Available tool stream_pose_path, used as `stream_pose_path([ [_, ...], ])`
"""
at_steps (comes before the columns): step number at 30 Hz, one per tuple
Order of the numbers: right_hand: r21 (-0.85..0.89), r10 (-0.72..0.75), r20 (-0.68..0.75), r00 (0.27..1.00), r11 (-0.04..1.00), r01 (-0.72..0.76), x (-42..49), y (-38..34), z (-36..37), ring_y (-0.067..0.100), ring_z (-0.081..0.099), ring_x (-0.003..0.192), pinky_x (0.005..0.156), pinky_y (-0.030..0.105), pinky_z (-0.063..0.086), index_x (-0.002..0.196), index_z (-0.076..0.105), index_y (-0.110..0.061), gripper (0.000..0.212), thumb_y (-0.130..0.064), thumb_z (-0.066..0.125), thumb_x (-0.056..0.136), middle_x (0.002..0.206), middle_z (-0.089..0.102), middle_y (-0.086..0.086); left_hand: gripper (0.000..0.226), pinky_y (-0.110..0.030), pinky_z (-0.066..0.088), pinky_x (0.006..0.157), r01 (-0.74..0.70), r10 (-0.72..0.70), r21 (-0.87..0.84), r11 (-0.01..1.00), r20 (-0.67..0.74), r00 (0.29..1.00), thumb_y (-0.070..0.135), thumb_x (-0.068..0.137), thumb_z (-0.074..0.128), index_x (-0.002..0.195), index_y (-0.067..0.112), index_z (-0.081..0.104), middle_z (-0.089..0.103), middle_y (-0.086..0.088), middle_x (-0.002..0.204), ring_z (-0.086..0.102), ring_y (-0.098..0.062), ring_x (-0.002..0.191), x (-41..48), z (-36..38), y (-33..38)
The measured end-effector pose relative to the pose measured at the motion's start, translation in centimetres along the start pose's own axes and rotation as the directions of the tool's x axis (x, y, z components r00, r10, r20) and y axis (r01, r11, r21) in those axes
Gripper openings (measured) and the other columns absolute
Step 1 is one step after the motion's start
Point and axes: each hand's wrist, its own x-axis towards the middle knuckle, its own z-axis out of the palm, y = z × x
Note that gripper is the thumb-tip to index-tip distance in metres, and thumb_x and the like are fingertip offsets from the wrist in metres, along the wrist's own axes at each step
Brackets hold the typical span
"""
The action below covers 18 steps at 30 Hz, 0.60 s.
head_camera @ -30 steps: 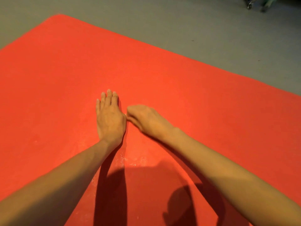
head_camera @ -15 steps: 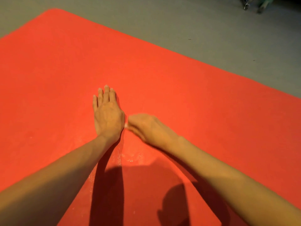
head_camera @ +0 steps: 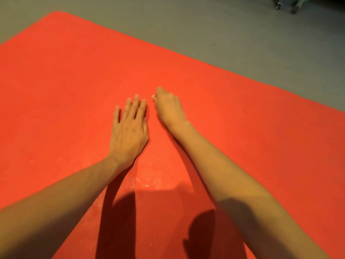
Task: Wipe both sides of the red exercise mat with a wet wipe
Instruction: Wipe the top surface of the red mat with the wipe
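Red mat [head_camera: 74,81] flat on grey floor [head_camera: 224,34], fills most of view. Far corner top left, far edge slants down to right; long way cannot tell. Left hand [head_camera: 128,131] palm down on mat, fingers straight. Right hand [head_camera: 168,107] just beside, curled round white wipe [head_camera: 153,96], only tiny bit shows. Shiny wet marks [head_camera: 149,181] between arms.

There is 1 red exercise mat [head_camera: 74,75] on 1 grey floor [head_camera: 224,34]. 2 grips are in view, both bare hands: 1 left grip [head_camera: 128,131] showing 4 straight fingers [head_camera: 135,107], and 1 right grip [head_camera: 169,109]. 1 wet wipe [head_camera: 153,96] shows only as a white scrap at the right grip's curled fingers. 2 forearms reach in. 2 dark pieces [head_camera: 278,4] sit at the far edge, cut off and unclear.
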Motion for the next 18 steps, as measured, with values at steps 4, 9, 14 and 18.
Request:
stream_pose_path([
  [4,-0.007,-0.017,0.024,1.0,1.0,0.018,-0.1,3.1,-1.5,0.037,0.058,0.1,0.073,0.042,0.039,0.107,0.052,-0.004,0.022,-0.022,0.042,0.098,0.107,0.063,0.018,0.046,-0.049,0.033,0.103,-0.092,0.088,0.074,0.993,0.049,0.995,0.03,0.093,0.029,0.128,0.012,0.053,0.053,-0.007,0.138,0.048,-0.027,0.126,1.0,-0.3,0.1],
  [9,-0.065,0.396,-0.157,0.905,0.91,-0.41,-0.3,16.0,-5.1,0.044,0.056,0.098,0.073,0.046,0.04,0.108,0.051,0.002,0.024,-0.018,0.042,0.097,0.107,0.061,0.029,0.022,-0.045,0.029,0.072,-0.058,0.065,0.149,0.987,-0.046,0.997,0.032,0.091,0.041,0.09,0.011,0.048,0.05,-0.015,0.094,0.046,-0.033,0.086,4.1,-0.3,2.1],
  [14,-0.086,0.583,-0.291,0.759,0.774,-0.628,1.9,19.0,-5.1,0.042,0.055,0.109,0.084,0.045,0.042,0.12,0.047,0.001,0.027,-0.008,0.035,0.098,0.118,0.057,0.027,0.047,-0.05,0.018,0.111,-0.085,0.083,0.067,0.994,0.03,0.996,0.035,0.094,0.032,0.13,0.009,0.046,0.041,-0.019,0.14,0.035,-0.034,0.133,5.1,1.5,2.2],
  [18,-0.082,0.394,-0.213,0.894,0.905,-0.418,7.8,12.6,-1.4,0.034,0.057,0.11,0.085,0.039,0.043,0.124,0.046,-0.002,0.028,-0.007,0.036,0.099,0.119,0.06,0.019,0.058,-0.047,0.002,0.119,-0.08,0.076,0.041,0.996,0.091,0.993,0.038,0.097,0.026,0.152,0.02,0.019,0.013,-0.003,0.16,0.006,-0.019,0.148,5.9,2.3,2.2],
])
